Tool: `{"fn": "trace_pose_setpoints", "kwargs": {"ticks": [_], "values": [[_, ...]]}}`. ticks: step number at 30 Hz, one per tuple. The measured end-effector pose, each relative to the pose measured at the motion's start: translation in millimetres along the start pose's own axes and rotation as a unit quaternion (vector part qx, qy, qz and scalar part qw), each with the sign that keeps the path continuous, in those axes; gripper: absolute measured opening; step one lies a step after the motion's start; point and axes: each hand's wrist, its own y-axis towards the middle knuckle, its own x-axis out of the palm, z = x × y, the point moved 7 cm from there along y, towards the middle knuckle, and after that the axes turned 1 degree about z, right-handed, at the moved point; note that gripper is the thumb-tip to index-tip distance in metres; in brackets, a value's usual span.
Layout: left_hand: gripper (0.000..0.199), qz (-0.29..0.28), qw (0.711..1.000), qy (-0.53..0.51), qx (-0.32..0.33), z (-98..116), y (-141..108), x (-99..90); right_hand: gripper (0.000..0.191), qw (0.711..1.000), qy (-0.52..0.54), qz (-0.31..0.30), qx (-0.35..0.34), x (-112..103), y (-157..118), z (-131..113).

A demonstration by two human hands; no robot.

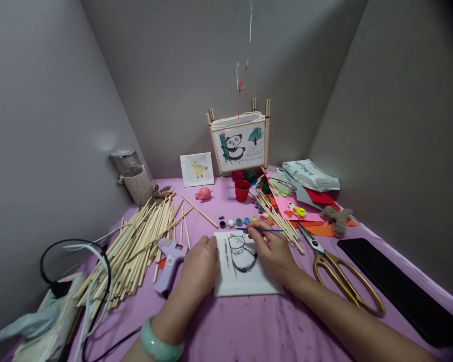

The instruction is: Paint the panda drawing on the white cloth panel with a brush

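Note:
A small white canvas (221,281) lies on the purple tablecloth before me, bearing a panda outline partly painted in black. At its left edge, my left hand (201,264) has its fingers closed, with the thumb side against the canvas. My right hand (274,249) rests over the canvas's right side and pinches a thin blue paintbrush (268,230), held nearly level above the top edge. Just beyond stand little paint pots (239,221) in a row, black and white at the left. A red cup (242,191) with dark liquid stands farther back.
Wooden sticks (147,246) and a lilac glue gun (169,264) lie left, near a power strip (49,317) with cables. Gold-handled scissors (335,266) and a black slab (392,286) lie right. Behind hangs a stick-framed panda lantern (239,143); a chick picture (197,169) leans on the wall.

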Motion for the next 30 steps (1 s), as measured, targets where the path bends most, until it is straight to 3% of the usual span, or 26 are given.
{"fn": "trace_pose_setpoints", "kwargs": {"ticks": [6, 15, 22, 26, 30], "values": [[0.019, 0.002, 1.000, 0.002, 0.003, -1, -1, 0.8, 0.018, 0.999, -0.042, -0.019, -0.029, 15, 19, -1], [0.020, 0.002, 1.000, 0.000, 0.001, -1, 0, 0.9, 0.021, 0.994, -0.082, -0.066, -0.019, 42, 30, 3], [0.019, 0.003, 1.000, -0.001, 0.001, -1, -2, 0.3, 0.020, 0.997, 0.036, -0.011, 0.073, 11, 27, 11], [0.019, 0.000, 1.000, 0.003, 0.001, -1, -1, 0.2, 0.021, 0.987, 0.096, 0.015, 0.127, -9, 9, 19], [0.019, 0.005, 1.000, 0.003, 0.003, -1, -1, -0.5, 0.022, 0.979, 0.113, 0.022, 0.166, -14, -10, 30]]}}
